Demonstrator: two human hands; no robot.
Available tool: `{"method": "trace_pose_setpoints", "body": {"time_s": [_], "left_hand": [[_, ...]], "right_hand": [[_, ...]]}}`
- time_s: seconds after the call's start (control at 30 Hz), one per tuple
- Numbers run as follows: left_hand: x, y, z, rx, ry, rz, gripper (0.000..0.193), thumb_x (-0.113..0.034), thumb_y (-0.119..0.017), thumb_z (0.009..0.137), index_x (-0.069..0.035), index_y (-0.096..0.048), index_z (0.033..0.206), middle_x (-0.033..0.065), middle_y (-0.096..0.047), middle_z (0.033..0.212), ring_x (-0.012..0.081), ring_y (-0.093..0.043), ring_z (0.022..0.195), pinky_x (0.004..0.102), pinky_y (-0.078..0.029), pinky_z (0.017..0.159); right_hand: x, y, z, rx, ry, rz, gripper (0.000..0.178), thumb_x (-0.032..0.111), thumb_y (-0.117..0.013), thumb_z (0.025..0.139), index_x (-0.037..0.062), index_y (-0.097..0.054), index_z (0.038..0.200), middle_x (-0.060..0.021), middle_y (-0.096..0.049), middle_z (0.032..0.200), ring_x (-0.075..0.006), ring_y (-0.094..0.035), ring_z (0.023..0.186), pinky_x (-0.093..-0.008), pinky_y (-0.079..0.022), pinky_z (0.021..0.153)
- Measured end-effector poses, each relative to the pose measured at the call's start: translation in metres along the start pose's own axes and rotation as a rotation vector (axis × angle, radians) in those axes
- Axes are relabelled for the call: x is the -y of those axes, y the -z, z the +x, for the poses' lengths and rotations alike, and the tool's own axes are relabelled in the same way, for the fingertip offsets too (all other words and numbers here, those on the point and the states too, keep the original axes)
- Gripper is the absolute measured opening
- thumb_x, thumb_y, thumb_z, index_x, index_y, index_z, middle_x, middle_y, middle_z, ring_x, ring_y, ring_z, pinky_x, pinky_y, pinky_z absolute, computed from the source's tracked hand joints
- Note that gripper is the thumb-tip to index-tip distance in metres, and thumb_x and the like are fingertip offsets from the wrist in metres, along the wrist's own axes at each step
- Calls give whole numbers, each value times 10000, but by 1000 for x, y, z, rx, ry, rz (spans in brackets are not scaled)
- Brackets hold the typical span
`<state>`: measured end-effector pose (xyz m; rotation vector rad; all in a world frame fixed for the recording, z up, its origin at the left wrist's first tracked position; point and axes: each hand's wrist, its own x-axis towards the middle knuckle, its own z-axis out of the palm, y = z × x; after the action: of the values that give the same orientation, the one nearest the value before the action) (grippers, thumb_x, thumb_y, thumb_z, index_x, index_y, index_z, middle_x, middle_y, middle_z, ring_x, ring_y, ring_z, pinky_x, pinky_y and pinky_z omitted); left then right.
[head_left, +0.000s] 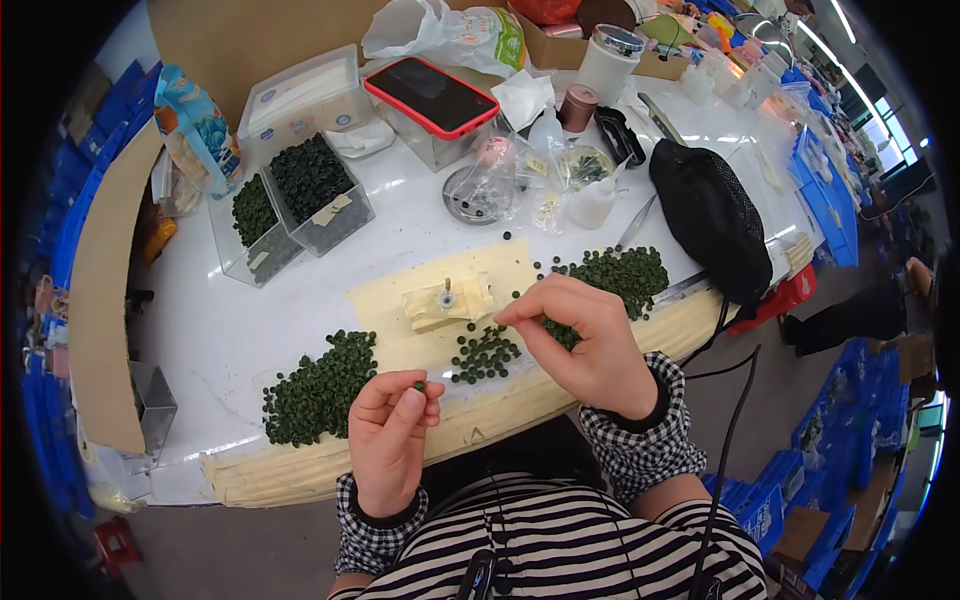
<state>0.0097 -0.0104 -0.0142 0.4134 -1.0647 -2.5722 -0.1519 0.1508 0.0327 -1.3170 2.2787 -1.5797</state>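
Note:
Between the thumb and forefinger of my left hand (388,440) is a small dark green round piece (420,386). My right hand (598,345) is closed in a pinch, its fingertips just right of a tape-wrapped block (428,312). Whether anything sits in that pinch is too small to make out. A short metal post (447,297) stands up from the block. Similar green pieces lie in a left heap (318,392), close to my left hand, and in a smaller middle cluster (485,358). The right heap (625,280) is partly hidden behind my right hand.
A clear divided bin (345,225) holds green and black pieces. Behind stand a red-cased phone (432,97) on a clear box, plastic bags (545,190) and a white jar (607,65). A black mesh bag (705,215) and tweezers (637,222) lie at right. Yellow padding (290,478) lines the near edge.

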Motion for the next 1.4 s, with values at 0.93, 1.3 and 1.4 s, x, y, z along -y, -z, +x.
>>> {"method": "trace_pose_setpoints", "body": {"time_s": [0.93,1.3,1.4], "left_hand": [[11,-18,13,62,-125,-7,178,-41,-627,924,-7,-642,1097,153,-635,1207,193,-587,1109,316,-464,943],[14,-20,14,10,-144,33,219,-58,-619,934,11,-654,1140,86,-682,986,143,-615,857,274,-499,792],[13,-22,14,-14,-134,-1,217,-8,-656,897,27,-677,1109,103,-690,982,140,-607,825,256,-504,768]], "right_hand": [[-1,-50,-10,-115,-267,685,114,-34,-664,865,-32,-677,977,-71,-645,945,-113,-633,867,-240,-515,798],[5,-56,-14,-171,2,292,147,-47,-725,764,4,-713,901,-79,-655,870,-170,-623,793,-267,-493,698],[5,-57,-14,-183,19,264,159,-53,-726,756,6,-716,904,-82,-656,868,-173,-623,784,-266,-493,690]]}}
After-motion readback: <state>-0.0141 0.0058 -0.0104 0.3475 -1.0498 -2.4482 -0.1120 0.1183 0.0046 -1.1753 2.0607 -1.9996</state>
